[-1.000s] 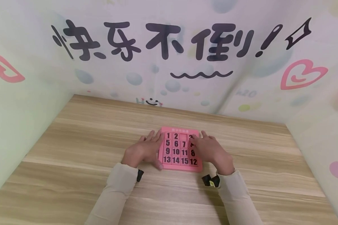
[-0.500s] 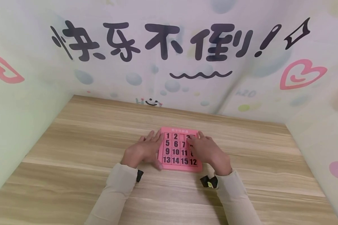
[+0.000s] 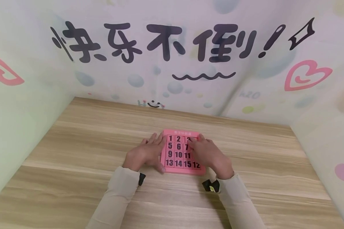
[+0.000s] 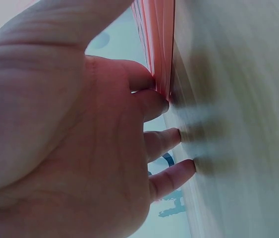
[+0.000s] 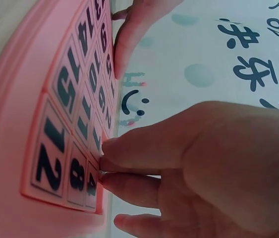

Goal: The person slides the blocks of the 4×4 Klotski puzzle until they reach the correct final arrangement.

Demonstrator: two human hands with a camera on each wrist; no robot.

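A pink sliding number puzzle lies flat on the table, its black-numbered tiles in a square frame. My left hand rests along its left side, fingers extended at the edge and thumb by the near left corner. In the left wrist view, two fingertips meet the puzzle's side, while the other two touch the tabletop. My right hand reaches over the right column, fingertips on the 3 tile in the top row. The right wrist view shows a bare slot past the 4 tile, at the top right corner.
The wood-grain table extends around the puzzle. Behind it stands a pale printed backdrop with large dark characters, and pale walls close both sides. A small black object sits at the right cuff.
My right hand has moved slightly left, and the 3 tile has slid left with it, from the top right corner to beside the 2. My left hand stays in place.
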